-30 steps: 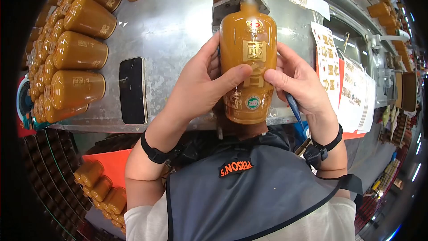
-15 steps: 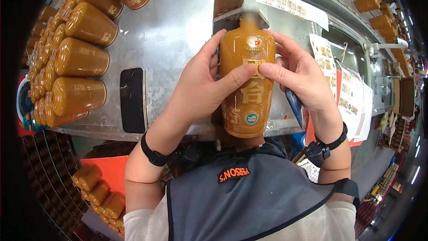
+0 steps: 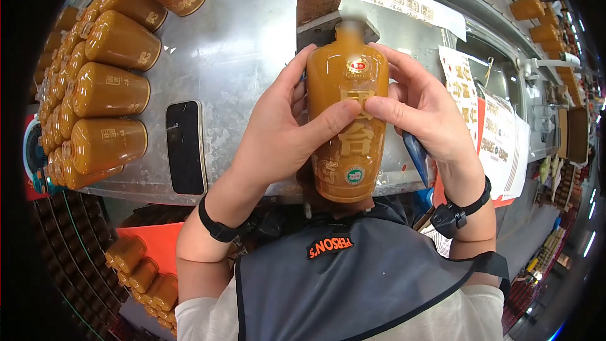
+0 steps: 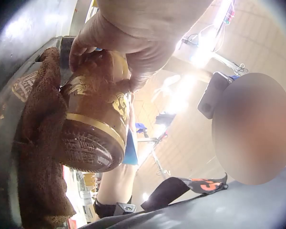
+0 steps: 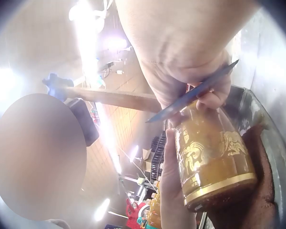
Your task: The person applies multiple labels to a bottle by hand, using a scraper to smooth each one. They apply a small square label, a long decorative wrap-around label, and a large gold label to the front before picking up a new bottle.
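Note:
An amber-brown glossy bottle (image 3: 349,173) with gold characters, a red-and-gold emblem and a round green-and-white sticker lies between both hands, neck pointing away from the body. My left hand (image 3: 278,129) grips its left side, the thumb pressing on the upper gold character. From the other side my right hand (image 3: 432,117) holds it, its thumb tip right beside the left one. A flat blue blade-like tool (image 5: 195,97) is tucked in the right hand's fingers. Under the bottle runs a brown cloth-like covering (image 4: 43,143). The hands partly hide the upper character.
A black phone (image 3: 185,148) lies on the metal table (image 3: 233,31) at left, beside stacked amber bottles (image 3: 113,91). On the right are sheets of gold characters (image 3: 502,142), with another printed strip (image 3: 410,9) at the back. More bottles (image 3: 142,271) stand lower left.
The bottle and both hands now appear lower, nearer the body. The thumbs have shifted from the lower character to the upper one and come closer together. Both hands keep hold of the bottle.

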Demonstrator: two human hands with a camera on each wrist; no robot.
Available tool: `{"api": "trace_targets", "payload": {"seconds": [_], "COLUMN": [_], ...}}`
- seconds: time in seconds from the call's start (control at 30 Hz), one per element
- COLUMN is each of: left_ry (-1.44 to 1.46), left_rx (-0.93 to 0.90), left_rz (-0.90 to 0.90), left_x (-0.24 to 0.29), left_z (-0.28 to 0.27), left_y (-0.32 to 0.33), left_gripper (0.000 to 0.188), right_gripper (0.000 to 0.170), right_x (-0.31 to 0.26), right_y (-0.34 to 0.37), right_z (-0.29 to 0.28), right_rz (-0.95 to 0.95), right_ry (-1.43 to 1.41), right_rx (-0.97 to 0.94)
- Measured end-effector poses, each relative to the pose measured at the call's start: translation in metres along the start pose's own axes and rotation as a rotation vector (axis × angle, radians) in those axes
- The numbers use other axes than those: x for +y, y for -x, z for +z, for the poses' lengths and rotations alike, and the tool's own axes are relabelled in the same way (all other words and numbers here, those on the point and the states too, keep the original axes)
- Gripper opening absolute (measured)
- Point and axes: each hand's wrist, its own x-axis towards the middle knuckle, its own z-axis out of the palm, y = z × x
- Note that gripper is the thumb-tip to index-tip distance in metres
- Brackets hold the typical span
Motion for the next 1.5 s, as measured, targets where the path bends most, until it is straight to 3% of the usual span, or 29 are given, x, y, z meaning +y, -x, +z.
{"api": "trace_targets", "payload": {"seconds": [1.27, 1.37, 1.43, 1.5], "left_ry": [-0.002, 0.013, 0.019, 0.072], "left_rx": [-0.002, 0.003, 0.006, 0.011], "left_rz": [-0.039, -0.034, -0.028, -0.047], "left_x": [0.002, 0.0, 0.0, 0.0], "left_z": [0.002, 0.003, 0.004, 0.005], "left_y": [-0.001, -0.001, 0.0, 0.0], "left_gripper": [0.082, 0.081, 0.081, 0.08], "right_gripper": [0.079, 0.077, 0.061, 0.054], "right_x": [-0.004, 0.001, 0.002, -0.005], "right_y": [0.001, 0.001, 0.0, -0.006], "right_z": [-0.003, -0.005, -0.005, -0.017], "right_rz": [0.014, 0.007, -0.104, -0.044], "right_ry": [0.05, 0.039, 0.123, 0.095], "right_rx": [-0.018, -0.022, 0.023, 0.069]}}
